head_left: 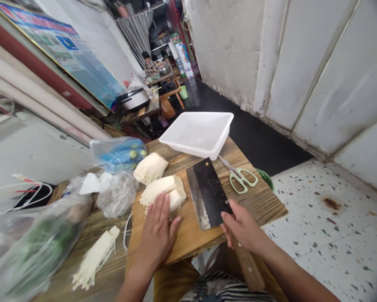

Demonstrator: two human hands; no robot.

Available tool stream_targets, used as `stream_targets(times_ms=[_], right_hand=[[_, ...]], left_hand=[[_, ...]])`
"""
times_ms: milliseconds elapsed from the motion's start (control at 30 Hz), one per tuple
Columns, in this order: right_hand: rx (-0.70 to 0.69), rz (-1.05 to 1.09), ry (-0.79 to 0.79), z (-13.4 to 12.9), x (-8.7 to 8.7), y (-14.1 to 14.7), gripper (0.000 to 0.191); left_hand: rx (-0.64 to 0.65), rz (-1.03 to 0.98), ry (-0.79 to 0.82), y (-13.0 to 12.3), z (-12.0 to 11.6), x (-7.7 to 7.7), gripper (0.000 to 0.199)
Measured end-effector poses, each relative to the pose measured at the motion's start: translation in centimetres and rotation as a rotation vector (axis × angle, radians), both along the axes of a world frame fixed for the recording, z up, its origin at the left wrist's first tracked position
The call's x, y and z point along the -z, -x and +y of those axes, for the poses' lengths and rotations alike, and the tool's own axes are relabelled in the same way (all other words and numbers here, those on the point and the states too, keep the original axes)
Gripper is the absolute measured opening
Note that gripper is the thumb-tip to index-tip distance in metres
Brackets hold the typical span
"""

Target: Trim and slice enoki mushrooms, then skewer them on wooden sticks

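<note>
Enoki mushrooms point(163, 188) lie in a thick bunch on the wooden cutting board point(185, 235). My left hand point(158, 226) rests on the near side of this bunch, its fingers stretched out flat. A cleaver point(207, 193) with a dark, broad blade is in my right hand point(240, 224), gripped where blade and wooden handle meet. Its blade is over the board, to the right of the mushrooms and apart from them. Another bunch point(151, 167) lies just beyond the first, and a smaller one point(97, 256) is on the table at the left.
A white plastic tray point(197, 134) stands at the table's far end. Green-handled scissors point(240, 176) lie right of the cleaver. Plastic bags point(40, 247) with vegetables fill the left side. Farther back, a person point(149, 63) sits near a rice cooker point(133, 98).
</note>
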State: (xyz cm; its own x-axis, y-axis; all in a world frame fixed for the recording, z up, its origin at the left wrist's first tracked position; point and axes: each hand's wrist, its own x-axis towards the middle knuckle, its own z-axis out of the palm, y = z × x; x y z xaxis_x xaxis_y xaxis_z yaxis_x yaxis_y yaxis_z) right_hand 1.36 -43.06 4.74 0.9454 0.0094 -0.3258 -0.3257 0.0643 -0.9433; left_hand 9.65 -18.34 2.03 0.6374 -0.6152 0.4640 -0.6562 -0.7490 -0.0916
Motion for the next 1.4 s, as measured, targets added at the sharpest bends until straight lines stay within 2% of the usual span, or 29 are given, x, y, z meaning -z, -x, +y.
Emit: stream_targets(times_ms=[233, 500, 700, 900, 1033, 1133, 1233, 1400], right_hand=[[0.006, 0.024, -0.013, 0.1, 0.4, 0.0, 0.029], [0.020, 0.032, 0.000, 0.3, 0.6, -0.1, 0.032], [0.029, 0.035, 0.019, 0.4, 0.2, -0.4, 0.033], [0.036, 0.047, 0.035, 0.1, 1.1, -0.2, 0.040], [0.036, 0.015, 0.082, -0.2, 1.2, -0.2, 0.040], [0.041, -0.021, 0.111, -0.2, 0.6, -0.2, 0.036], [0.042, -0.039, 0.123, 0.0, 0.0, -0.1, 0.036], [0.040, -0.041, 0.126, 0.0, 0.0, -0.2, 0.035]], left_hand=[[-0.041, -0.053, 0.046, 0.0, -0.1, 1.1, 0.079], [-0.044, -0.084, 0.075, -0.4, -0.2, 1.3, 0.077], [-0.060, -0.091, 0.070, -0.6, -0.1, 0.7, 0.077], [-0.125, -0.124, 0.069, -2.1, 0.0, 0.1, 0.074], [-0.166, -0.026, 0.084, -3.0, 0.1, -0.6, 0.066], [-0.186, 0.108, 0.073, -3.7, 0.1, -1.9, 0.063], [-0.144, 0.254, 0.023, -4.5, -0.1, -3.7, 0.077], [-0.129, 0.485, -0.119, -6.9, -0.5, -5.6, 0.127]])
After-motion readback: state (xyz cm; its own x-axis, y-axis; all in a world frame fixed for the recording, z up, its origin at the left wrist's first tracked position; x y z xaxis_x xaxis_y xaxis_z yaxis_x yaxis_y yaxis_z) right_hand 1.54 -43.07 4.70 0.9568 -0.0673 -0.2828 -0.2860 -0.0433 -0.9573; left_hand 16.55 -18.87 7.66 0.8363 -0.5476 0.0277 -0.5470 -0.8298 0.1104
